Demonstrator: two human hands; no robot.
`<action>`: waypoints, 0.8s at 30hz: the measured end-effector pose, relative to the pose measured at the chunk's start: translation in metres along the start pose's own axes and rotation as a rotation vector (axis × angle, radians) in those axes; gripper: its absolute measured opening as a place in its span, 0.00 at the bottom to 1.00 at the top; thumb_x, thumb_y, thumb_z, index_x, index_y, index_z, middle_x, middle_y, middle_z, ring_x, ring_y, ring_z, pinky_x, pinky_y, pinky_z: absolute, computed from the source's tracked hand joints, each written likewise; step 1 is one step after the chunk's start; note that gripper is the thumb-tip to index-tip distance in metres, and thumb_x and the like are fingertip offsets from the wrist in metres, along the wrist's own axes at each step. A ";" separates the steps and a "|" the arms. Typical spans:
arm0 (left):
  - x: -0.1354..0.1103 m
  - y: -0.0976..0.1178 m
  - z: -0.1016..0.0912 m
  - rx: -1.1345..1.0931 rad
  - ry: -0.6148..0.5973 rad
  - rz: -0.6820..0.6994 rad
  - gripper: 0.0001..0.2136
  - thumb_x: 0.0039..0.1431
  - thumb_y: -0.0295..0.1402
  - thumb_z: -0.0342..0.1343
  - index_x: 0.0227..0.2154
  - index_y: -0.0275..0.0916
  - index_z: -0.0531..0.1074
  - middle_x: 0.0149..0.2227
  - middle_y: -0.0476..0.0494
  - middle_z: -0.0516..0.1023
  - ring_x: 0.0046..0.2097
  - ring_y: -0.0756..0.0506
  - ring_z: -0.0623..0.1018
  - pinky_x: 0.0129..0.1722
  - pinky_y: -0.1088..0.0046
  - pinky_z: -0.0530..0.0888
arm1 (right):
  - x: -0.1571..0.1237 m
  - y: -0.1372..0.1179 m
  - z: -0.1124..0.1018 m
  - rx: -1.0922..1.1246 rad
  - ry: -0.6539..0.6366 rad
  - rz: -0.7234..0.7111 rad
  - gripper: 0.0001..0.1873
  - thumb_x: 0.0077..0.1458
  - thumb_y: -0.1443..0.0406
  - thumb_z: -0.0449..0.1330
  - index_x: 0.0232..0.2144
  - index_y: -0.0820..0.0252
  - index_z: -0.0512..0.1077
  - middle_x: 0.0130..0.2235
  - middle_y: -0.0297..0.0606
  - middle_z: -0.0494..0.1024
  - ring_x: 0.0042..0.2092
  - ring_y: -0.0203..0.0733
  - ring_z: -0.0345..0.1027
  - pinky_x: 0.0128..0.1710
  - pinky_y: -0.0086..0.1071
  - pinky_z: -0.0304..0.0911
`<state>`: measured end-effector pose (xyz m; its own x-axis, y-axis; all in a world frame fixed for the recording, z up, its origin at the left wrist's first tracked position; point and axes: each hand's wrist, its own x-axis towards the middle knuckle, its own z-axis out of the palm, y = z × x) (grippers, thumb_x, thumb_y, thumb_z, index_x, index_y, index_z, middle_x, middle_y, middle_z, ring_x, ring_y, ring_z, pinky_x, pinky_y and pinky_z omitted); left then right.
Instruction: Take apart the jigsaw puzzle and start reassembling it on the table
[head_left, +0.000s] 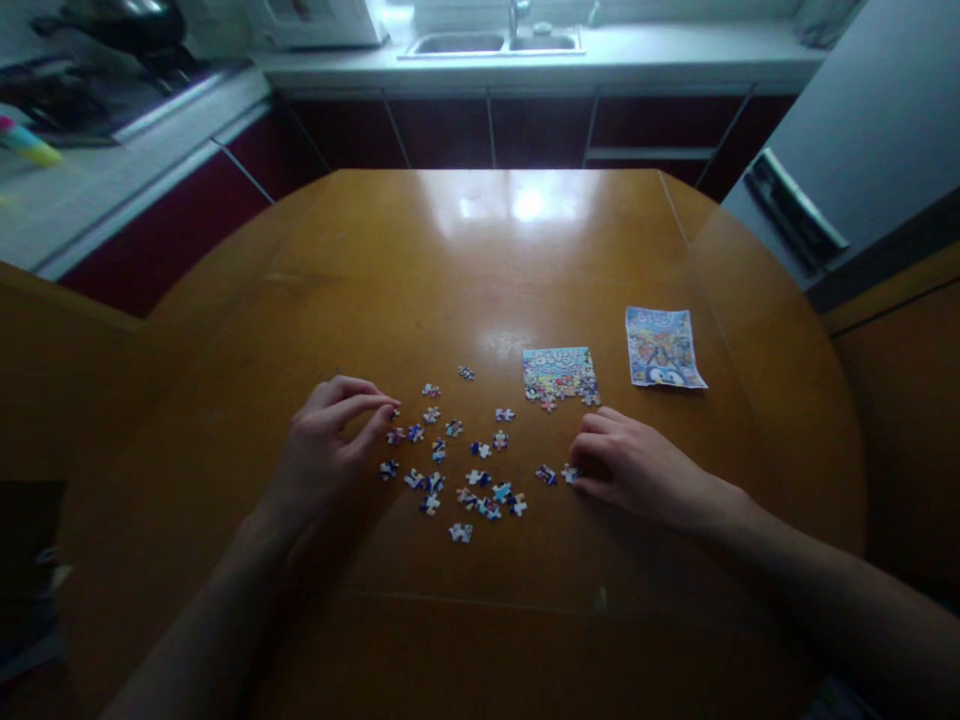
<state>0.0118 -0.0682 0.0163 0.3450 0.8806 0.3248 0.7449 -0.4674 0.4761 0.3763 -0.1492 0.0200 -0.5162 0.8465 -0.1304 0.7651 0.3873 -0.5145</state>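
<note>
My left hand (334, 430) is on the left side of the scattered jigsaw pieces, thumb and forefinger pinched on a small jigsaw piece (396, 412) that is mostly hidden. On the right, my right hand (626, 455) has its fingers curled at the edge of another jigsaw piece (569, 474), just below the partly joined jigsaw puzzle (559, 372). That joined section shows a colourful crowded picture with an uneven lower edge. Several loose pieces lie between my hands, among them a light blue piece (502, 491) and a piece by itself (466, 373) farther back.
A creased picture sheet (664, 347) lies right of the puzzle on the glossy wooden table (360, 260). Beyond the table's far edge are a counter with a double sink (459, 44), a stove with a pan (127, 25) at left and a pale refrigerator (885, 130) at right.
</note>
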 end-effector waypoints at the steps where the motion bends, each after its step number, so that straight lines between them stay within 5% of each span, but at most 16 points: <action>1: 0.000 0.000 0.000 -0.001 -0.002 -0.001 0.10 0.63 0.39 0.56 0.34 0.40 0.78 0.38 0.45 0.75 0.42 0.44 0.75 0.43 0.66 0.71 | 0.000 -0.001 0.000 0.002 0.000 0.004 0.04 0.55 0.65 0.65 0.32 0.59 0.74 0.38 0.40 0.73 0.42 0.44 0.64 0.41 0.37 0.63; 24: -0.001 -0.004 0.004 -0.020 -0.002 0.021 0.08 0.63 0.37 0.57 0.34 0.39 0.78 0.38 0.45 0.74 0.42 0.45 0.75 0.42 0.67 0.71 | 0.000 -0.003 0.003 -0.006 0.033 0.004 0.04 0.57 0.67 0.62 0.30 0.59 0.71 0.38 0.40 0.73 0.41 0.42 0.64 0.40 0.35 0.63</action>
<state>0.0110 -0.0670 0.0109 0.3615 0.8709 0.3328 0.7261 -0.4869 0.4854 0.3733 -0.1515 0.0192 -0.4997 0.8599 -0.1043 0.7696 0.3855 -0.5090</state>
